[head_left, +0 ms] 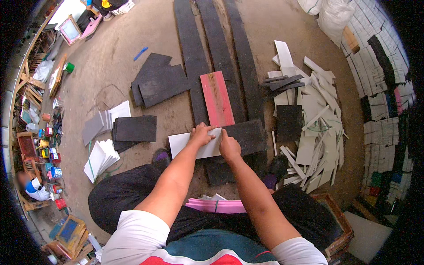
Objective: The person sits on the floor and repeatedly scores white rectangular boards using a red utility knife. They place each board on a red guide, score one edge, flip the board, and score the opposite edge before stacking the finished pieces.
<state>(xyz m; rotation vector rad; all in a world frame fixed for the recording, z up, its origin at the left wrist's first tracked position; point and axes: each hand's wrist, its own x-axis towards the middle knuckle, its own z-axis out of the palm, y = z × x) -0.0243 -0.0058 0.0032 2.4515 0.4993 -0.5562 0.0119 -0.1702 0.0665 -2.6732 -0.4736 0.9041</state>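
Observation:
A white foam-like strip [182,144] lies across a black sheet [249,134] in front of me. My left hand [202,136] rests on the strip, fingers stretched out and pressing its upper side. Close beside it, my right hand [230,145] is closed at the strip's right end, over the black sheet. Its curled fingers hide whatever they may hold. Just beyond both hands lies a pink board [216,98] with a worn brown band down its middle. It sits on long dark planks [193,57] that run away from me.
On the left are black sheets [161,84], smaller black pieces [137,129], white pieces [100,159] and a blue pen-like object [141,54]. White offcuts [320,128] heap on the right. Pink strips [216,206] lie near my lap. Another person [33,187] sits far left, by paint containers.

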